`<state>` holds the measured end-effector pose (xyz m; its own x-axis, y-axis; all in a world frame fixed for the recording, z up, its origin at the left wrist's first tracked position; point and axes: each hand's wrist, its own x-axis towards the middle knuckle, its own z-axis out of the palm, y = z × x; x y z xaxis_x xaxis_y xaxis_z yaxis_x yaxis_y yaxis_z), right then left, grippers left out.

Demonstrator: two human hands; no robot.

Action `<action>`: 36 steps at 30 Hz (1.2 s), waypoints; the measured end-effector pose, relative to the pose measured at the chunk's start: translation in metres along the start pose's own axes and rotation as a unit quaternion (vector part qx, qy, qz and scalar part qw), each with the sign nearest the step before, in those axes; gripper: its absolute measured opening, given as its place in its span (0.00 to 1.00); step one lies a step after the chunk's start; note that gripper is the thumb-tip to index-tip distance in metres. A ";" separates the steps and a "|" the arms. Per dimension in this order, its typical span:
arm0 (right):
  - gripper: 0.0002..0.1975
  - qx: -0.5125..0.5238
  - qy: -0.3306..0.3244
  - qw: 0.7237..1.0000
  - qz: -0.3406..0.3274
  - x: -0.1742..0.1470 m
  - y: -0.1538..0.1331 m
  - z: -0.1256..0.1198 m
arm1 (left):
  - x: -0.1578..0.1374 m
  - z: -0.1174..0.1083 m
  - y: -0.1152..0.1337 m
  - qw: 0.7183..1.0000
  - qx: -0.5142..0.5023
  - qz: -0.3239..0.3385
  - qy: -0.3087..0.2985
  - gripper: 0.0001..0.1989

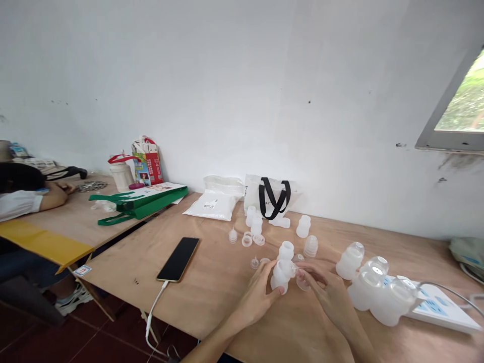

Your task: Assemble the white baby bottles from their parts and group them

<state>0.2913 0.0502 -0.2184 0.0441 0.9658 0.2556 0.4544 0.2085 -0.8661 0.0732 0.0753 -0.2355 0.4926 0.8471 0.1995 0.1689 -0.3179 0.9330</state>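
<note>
My left hand [256, 298] is wrapped round a translucent white baby bottle [280, 278], tilted slightly to the right. The fingers of my right hand [328, 288] are pinched at the bottle's top, round a small clear piece I cannot make out. Just behind stands another bottle without a cap [286, 249]. A clear cap [310, 246] rests behind my right hand, and another clear part [302, 284] is partly hidden beneath its fingers. Beyond my left hand lie a teat [254, 262], screw rings [247, 239] and a ring with a teat [233, 235].
Several capped bottles [350, 261] stand on the right beside a white box [442, 305] with a cable. Open bottles [303, 226] stand near a tote bag [266, 196] and a white plastic package [212, 204]. A phone [179, 259] charges at left; a person [26, 194] leans on the neighbouring table.
</note>
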 end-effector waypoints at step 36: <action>0.16 0.017 -0.113 0.989 -0.091 -0.022 -0.032 0.006 | -0.025 -0.078 0.059 0.981 0.013 -0.035 -0.191 0.27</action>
<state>0.2706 0.0237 -0.1991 -0.2373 0.9207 0.3099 0.4055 0.3838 -0.8296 0.0042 0.0688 -0.1622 0.7622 0.6473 0.0035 0.2331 -0.2796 0.9314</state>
